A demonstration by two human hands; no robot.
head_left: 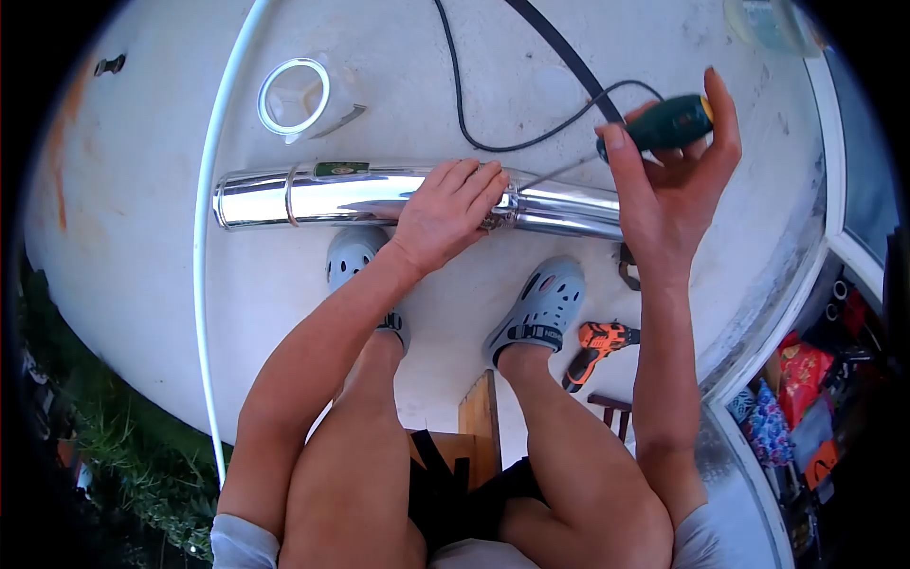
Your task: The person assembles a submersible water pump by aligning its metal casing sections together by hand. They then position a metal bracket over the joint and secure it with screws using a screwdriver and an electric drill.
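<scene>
Crossing pale floor (142,171), metal tube (365,197), grass (123,427) alongside

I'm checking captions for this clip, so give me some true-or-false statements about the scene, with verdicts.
1. The left hand lies on the shiny metal pipe. True.
2. The right hand holds a screwdriver. True.
3. The screwdriver's handle is bright red. False: it is dark green with a yellow end.
4. An orange-and-black cordless drill is in view. True.
5. The drill is resting on top of the pipe. False: it lies beside the clog on the right foot.
6. Both feet are bare. False: both wear light grey-blue clogs.
</scene>
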